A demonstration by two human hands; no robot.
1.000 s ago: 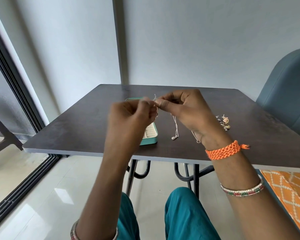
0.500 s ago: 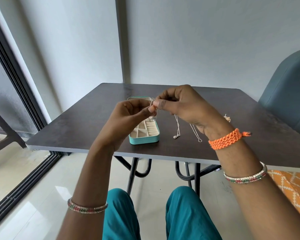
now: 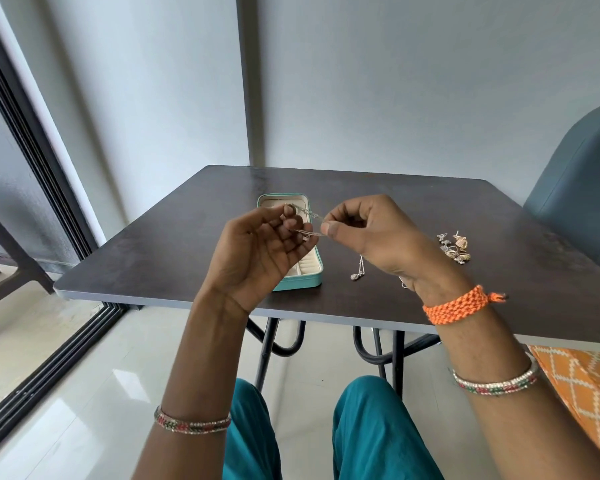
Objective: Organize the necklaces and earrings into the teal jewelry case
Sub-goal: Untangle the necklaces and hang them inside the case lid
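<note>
A thin silver necklace chain [image 3: 309, 223] stretches between my two hands, raised above the dark table [image 3: 160, 251]. My left hand [image 3: 257, 251], palm turned up, holds one end of it in its curled fingers. My right hand [image 3: 371, 233] pinches the other end between thumb and forefinger. The open teal jewelry case [image 3: 302, 284] with a cream lining lies on the table behind my left hand, partly hidden by it. A second silver necklace with a small pendant [image 3: 355, 276] lies on the table below my right hand. A little heap of earrings [image 3: 456, 247] sits further right.
The table's near edge runs just beyond my wrists, with black metal legs [image 3: 267, 344] beneath it. A blue-grey chair [image 3: 582, 199] stands at the right, an orange patterned cloth [image 3: 579, 386] lower right, and a sliding door frame [image 3: 32, 147] on the left.
My left hand has turned palm up and drawn away to the left, so the chain now spans a wider gap between both hands. Both hands sit slightly lower.
</note>
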